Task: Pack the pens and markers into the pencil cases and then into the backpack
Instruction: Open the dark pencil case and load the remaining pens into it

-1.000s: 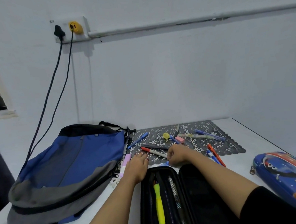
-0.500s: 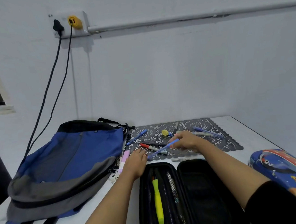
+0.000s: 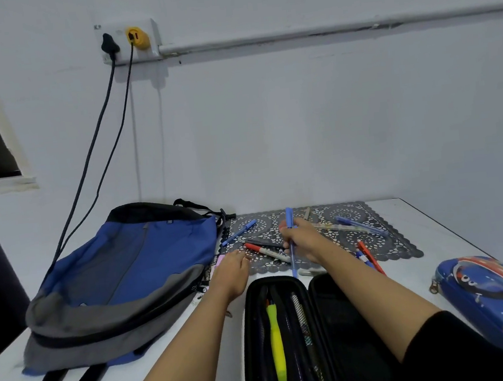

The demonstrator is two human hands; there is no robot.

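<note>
My right hand (image 3: 302,240) grips a blue pen (image 3: 289,220) that stands nearly upright above the grey lace mat (image 3: 384,239). My left hand (image 3: 232,272) rests flat on the table at the far left corner of the open black pencil case (image 3: 328,330), which holds a yellow pen (image 3: 276,341) and several dark ones. A red-capped marker (image 3: 265,252), a dark pen (image 3: 261,242), another blue pen (image 3: 239,232) and more pens (image 3: 358,226) lie on the mat. The blue and grey backpack (image 3: 120,276) lies flat at the left.
A blue cartoon pencil case (image 3: 494,296) lies shut at the right table edge. Red and blue pens (image 3: 370,257) lie off the mat's right front. Two cables hang from a wall socket (image 3: 125,42) behind the backpack. The wall stands close behind the table.
My right hand lifted the blue pen from the mat and turned it from lying slanted to nearly upright. My left hand stayed by the case corner.
</note>
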